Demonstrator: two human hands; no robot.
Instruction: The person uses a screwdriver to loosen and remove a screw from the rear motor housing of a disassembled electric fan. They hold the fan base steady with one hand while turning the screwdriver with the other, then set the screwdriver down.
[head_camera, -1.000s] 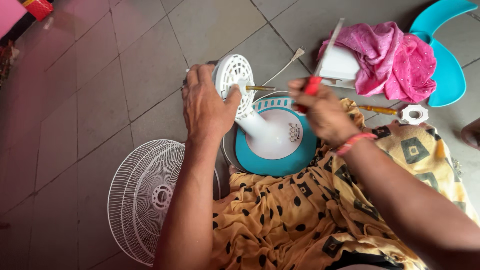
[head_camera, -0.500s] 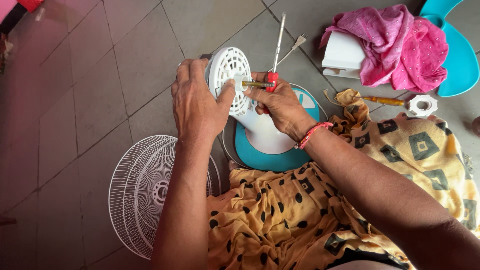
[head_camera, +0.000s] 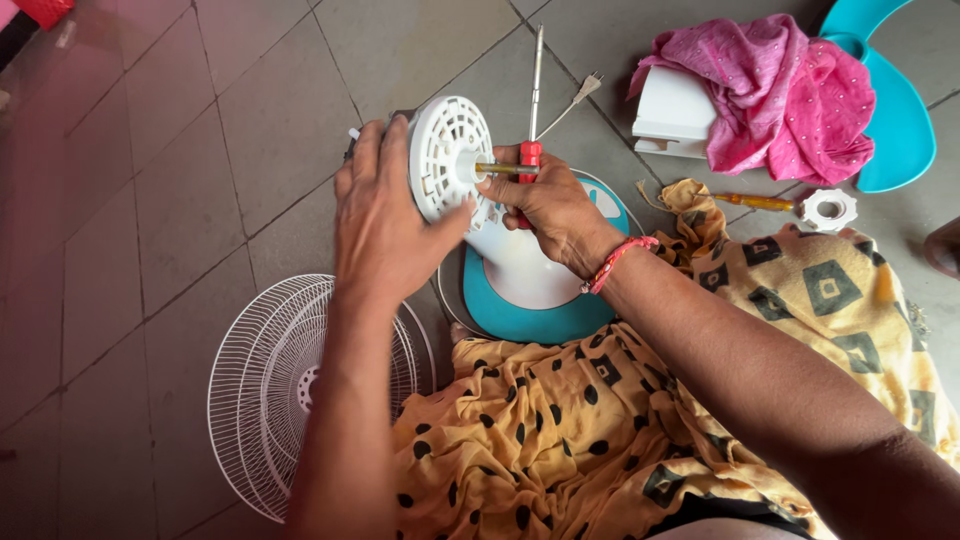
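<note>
White fan motor housing (head_camera: 450, 160) (vented) tilted on teal-white base (head_camera: 520, 295).

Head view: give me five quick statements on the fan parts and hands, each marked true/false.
1. The left hand grips the white motor housing. True.
2. The right hand holds a red-handled screwdriver by the motor shaft. True.
3. The white wire grille is mounted on the motor. False: it lies flat on the floor tiles, beside the person's left forearm.
4. The teal fan blade lies partly under a pink cloth. True.
5. The white plastic nut is threaded on the shaft. False: it lies loose on the floor.
</note>
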